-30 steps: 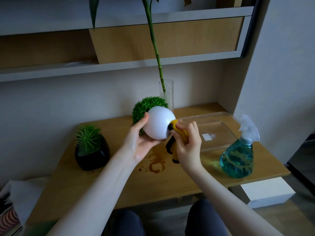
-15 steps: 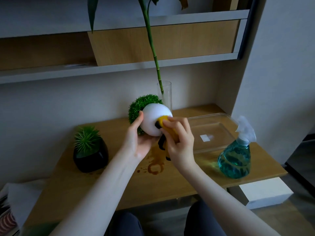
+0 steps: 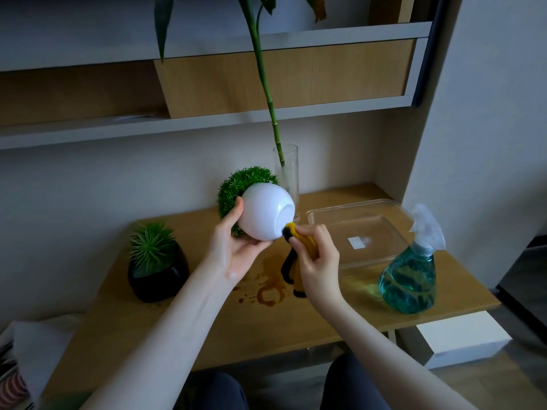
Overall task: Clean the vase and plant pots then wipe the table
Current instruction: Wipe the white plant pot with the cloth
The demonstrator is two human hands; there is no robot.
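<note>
You are mid-way through the pots, by the look of it: your left hand point(image 3: 233, 255) holds the white pot point(image 3: 265, 213) up off the table point(image 3: 183, 327), tipped on its side with the green plant away from you, thumb on its far left flank and the pot resting in your curled fingers point(image 3: 260, 244). Your right hand point(image 3: 318, 261) pinches the yellow cloth point(image 3: 302, 241), bunched, its tip touching the pot's lower right edge by the base; the rest of the cloth hangs below those fingers.

Whether any part of the pot is already clean cannot be told. What looks left: the black pot point(image 3: 158, 269), which stands on the table well to the left of your left fingers, and the glass vase point(image 3: 286, 176) with its tall green stem, just behind the white pot. The table is plainly not wiped: brown stain rings and spatter point(image 3: 268, 291) lie right under your hands.

To the right of your right fingers lies a clear plastic tray point(image 3: 355, 229), and beyond it a spray bottle point(image 3: 410, 276) of blue-green liquid. Both, I judge, would need shifting for a full wipe, and the vase's long stem could tip it when you lift it
</note>
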